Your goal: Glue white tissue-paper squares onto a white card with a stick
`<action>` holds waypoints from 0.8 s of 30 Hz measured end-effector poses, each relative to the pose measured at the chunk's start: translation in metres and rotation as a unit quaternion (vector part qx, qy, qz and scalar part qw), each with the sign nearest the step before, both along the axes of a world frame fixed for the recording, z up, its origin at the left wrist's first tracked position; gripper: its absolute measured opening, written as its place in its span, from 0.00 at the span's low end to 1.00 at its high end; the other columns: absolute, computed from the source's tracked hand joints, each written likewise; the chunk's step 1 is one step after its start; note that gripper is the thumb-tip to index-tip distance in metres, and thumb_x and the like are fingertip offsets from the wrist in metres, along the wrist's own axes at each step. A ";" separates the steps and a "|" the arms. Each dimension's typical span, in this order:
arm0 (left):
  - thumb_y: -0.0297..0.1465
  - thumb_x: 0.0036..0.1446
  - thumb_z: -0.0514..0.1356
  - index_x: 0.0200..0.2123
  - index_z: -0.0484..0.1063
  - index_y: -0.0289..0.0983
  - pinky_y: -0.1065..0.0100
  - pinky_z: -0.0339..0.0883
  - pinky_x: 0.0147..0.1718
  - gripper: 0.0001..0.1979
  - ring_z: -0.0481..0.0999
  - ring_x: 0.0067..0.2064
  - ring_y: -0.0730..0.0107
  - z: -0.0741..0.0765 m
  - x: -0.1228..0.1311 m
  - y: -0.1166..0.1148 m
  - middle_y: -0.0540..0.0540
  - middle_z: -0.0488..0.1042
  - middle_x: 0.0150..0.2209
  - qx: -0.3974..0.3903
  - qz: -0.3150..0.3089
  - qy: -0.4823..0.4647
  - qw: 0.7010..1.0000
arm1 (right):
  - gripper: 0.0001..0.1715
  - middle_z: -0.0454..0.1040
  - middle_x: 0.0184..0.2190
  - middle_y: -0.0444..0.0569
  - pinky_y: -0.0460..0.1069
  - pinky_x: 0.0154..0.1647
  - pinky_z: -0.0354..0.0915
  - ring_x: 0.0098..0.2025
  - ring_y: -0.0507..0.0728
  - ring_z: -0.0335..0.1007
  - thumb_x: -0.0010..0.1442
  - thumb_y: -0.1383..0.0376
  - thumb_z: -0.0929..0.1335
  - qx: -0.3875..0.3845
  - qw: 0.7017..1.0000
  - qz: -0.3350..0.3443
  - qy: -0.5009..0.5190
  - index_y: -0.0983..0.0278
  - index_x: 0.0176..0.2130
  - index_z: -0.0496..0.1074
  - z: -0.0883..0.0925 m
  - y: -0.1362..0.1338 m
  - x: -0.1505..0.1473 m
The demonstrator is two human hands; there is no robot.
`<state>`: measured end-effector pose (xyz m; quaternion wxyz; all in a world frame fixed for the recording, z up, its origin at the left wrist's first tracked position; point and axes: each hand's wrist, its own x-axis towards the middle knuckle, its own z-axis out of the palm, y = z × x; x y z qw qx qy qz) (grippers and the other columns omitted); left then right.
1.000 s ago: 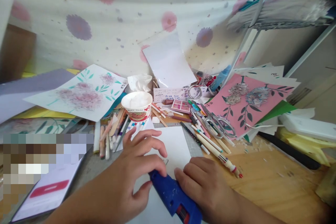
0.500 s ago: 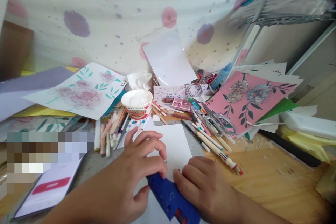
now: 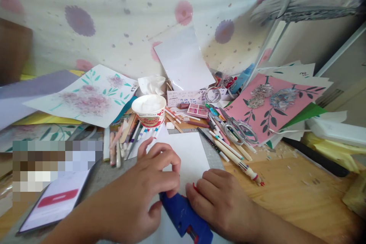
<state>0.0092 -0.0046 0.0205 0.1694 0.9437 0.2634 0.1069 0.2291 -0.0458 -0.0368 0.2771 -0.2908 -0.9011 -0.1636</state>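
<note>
A blue hot glue gun (image 3: 185, 217) lies at a slant low in the middle, its rear cut off by the bottom edge. My left hand (image 3: 143, 187) arches over its front end, thumb and curled fingers closed round it, hiding the tip. Pressed along the gun's upper right side is my right hand (image 3: 220, 202), folded like a fist; its palm side is hidden. Something small and red (image 3: 195, 187) peeks out between its thumb and forefinger, too little to name. White paper (image 3: 188, 152) lies beneath and beyond both hands.
Ahead are a paper bowl (image 3: 148, 110) with white contents, markers and pencils, scissors (image 3: 240, 131) and a pink palette (image 3: 198, 110). Flower pictures lie left (image 3: 85, 99) and right (image 3: 297, 118). A phone (image 3: 57, 202) is at lower left, a rag-like yellow sheet (image 3: 328, 152) at right.
Both hands keep their places on the glue gun. The gun has turned slightly, its rear end shifting left, and the red bit by my right thumb shows more.
</note>
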 end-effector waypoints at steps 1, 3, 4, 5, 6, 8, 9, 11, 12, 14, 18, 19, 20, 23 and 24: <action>0.14 0.35 0.53 0.29 0.62 0.40 0.49 0.46 0.56 0.18 0.62 0.49 0.59 0.000 0.000 0.001 0.51 0.65 0.41 0.006 0.004 -0.004 1.000 | 0.11 0.67 0.20 0.43 0.51 0.21 0.50 0.21 0.54 0.60 0.68 0.69 0.61 0.000 1.000 -0.005 0.006 0.68 0.37 0.71 0.001 0.000 0.001; 0.14 0.36 0.53 0.28 0.60 0.39 0.51 0.49 0.54 0.17 0.62 0.48 0.60 0.001 -0.001 0.002 0.51 0.65 0.40 0.011 0.008 -0.021 1.000 | 0.13 0.67 0.20 0.43 0.51 0.21 0.50 0.21 0.54 0.60 0.69 0.69 0.59 -0.002 1.000 -0.013 0.017 0.69 0.38 0.71 0.003 0.000 0.002; 0.14 0.36 0.53 0.28 0.59 0.39 0.52 0.50 0.54 0.17 0.62 0.47 0.60 0.002 -0.001 0.002 0.51 0.64 0.40 0.011 0.010 -0.033 0.999 | 0.14 0.67 0.20 0.43 0.51 0.21 0.49 0.21 0.54 0.59 0.69 0.68 0.58 -0.001 1.000 -0.016 0.024 0.69 0.38 0.71 0.004 0.000 0.002; 0.14 0.37 0.53 0.28 0.59 0.40 0.53 0.51 0.53 0.17 0.63 0.47 0.61 0.002 -0.001 0.002 0.51 0.64 0.39 0.007 0.011 -0.045 0.999 | 0.15 0.67 0.20 0.43 0.51 0.21 0.49 0.21 0.54 0.59 0.70 0.68 0.58 0.000 0.999 -0.018 0.030 0.69 0.38 0.71 0.005 0.000 0.002; 0.13 0.37 0.53 0.28 0.58 0.40 0.54 0.51 0.53 0.17 0.63 0.46 0.62 0.002 -0.002 0.002 0.51 0.64 0.39 0.003 0.012 -0.056 0.998 | 0.16 0.68 0.20 0.44 0.51 0.21 0.49 0.21 0.54 0.59 0.70 0.67 0.57 0.001 0.999 -0.020 0.036 0.69 0.38 0.71 0.006 0.000 0.002; 0.13 0.37 0.53 0.29 0.57 0.40 0.55 0.52 0.53 0.18 0.63 0.47 0.62 0.003 -0.003 0.003 0.52 0.64 0.38 -0.006 0.014 -0.071 0.997 | 0.17 0.68 0.20 0.44 0.51 0.22 0.48 0.21 0.54 0.59 0.71 0.66 0.57 -0.001 0.999 -0.021 0.042 0.68 0.38 0.71 0.007 -0.001 0.002; 0.13 0.37 0.53 0.30 0.57 0.41 0.55 0.53 0.54 0.19 0.63 0.48 0.62 0.002 -0.004 0.003 0.52 0.65 0.38 -0.010 0.012 -0.076 0.997 | 0.17 0.68 0.20 0.44 0.51 0.22 0.48 0.21 0.54 0.58 0.71 0.66 0.57 -0.001 0.999 -0.020 0.043 0.68 0.38 0.71 0.007 -0.001 0.001; 0.13 0.37 0.53 0.32 0.58 0.41 0.55 0.52 0.56 0.20 0.62 0.52 0.60 0.002 -0.005 0.003 0.51 0.65 0.40 -0.016 0.010 -0.081 0.997 | 0.17 0.68 0.20 0.44 0.51 0.22 0.48 0.21 0.54 0.58 0.70 0.66 0.58 -0.004 0.999 -0.019 0.047 0.68 0.38 0.72 0.007 -0.001 0.001; 0.13 0.38 0.53 0.34 0.60 0.42 0.54 0.51 0.58 0.21 0.60 0.55 0.59 0.002 -0.005 0.004 0.51 0.66 0.41 -0.018 0.009 -0.080 0.997 | 0.16 0.68 0.20 0.44 0.51 0.22 0.48 0.21 0.54 0.58 0.70 0.66 0.58 -0.005 0.999 -0.017 0.050 0.68 0.38 0.72 0.007 -0.001 0.001; 0.14 0.38 0.53 0.37 0.63 0.43 0.52 0.47 0.60 0.23 0.57 0.58 0.57 0.002 -0.005 0.004 0.50 0.66 0.44 -0.016 0.008 -0.069 0.997 | 0.14 0.68 0.20 0.44 0.52 0.22 0.48 0.22 0.54 0.58 0.69 0.67 0.59 -0.006 0.999 -0.014 0.048 0.69 0.38 0.72 0.006 -0.001 0.000; 0.16 0.40 0.53 0.38 0.67 0.45 0.47 0.43 0.61 0.23 0.55 0.60 0.54 0.002 -0.006 0.004 0.50 0.67 0.46 0.004 0.006 -0.033 0.999 | 0.14 0.68 0.21 0.44 0.52 0.22 0.48 0.22 0.54 0.57 0.68 0.68 0.60 -0.009 0.999 -0.015 0.041 0.69 0.38 0.72 0.004 -0.001 0.001; 0.16 0.41 0.53 0.38 0.68 0.46 0.46 0.42 0.61 0.23 0.55 0.60 0.54 0.002 -0.006 0.003 0.50 0.67 0.46 0.008 0.005 -0.028 1.000 | 0.14 0.68 0.21 0.44 0.52 0.22 0.48 0.22 0.54 0.57 0.68 0.68 0.60 -0.010 0.999 -0.015 0.039 0.69 0.38 0.72 0.003 -0.001 0.001; 0.15 0.41 0.53 0.38 0.68 0.46 0.46 0.41 0.61 0.24 0.55 0.60 0.54 0.001 -0.006 0.003 0.51 0.67 0.46 0.011 0.004 -0.025 1.000 | 0.13 0.67 0.21 0.44 0.52 0.22 0.48 0.22 0.54 0.57 0.68 0.68 0.60 -0.010 0.999 -0.014 0.036 0.69 0.38 0.72 0.003 0.000 0.001; 0.15 0.40 0.53 0.39 0.69 0.46 0.46 0.40 0.61 0.25 0.54 0.61 0.54 0.001 -0.005 0.003 0.51 0.66 0.46 0.014 0.004 -0.027 1.000 | 0.12 0.67 0.21 0.44 0.52 0.22 0.48 0.22 0.54 0.57 0.68 0.69 0.60 -0.013 0.999 -0.012 0.028 0.69 0.38 0.72 0.002 0.000 0.001; 0.15 0.40 0.53 0.38 0.69 0.46 0.46 0.40 0.61 0.24 0.54 0.61 0.54 0.000 -0.005 0.003 0.51 0.66 0.46 0.015 0.005 -0.028 0.999 | 0.13 0.67 0.21 0.44 0.52 0.23 0.47 0.22 0.54 0.57 0.68 0.69 0.60 -0.013 0.999 -0.012 0.028 0.69 0.38 0.72 0.002 0.001 0.001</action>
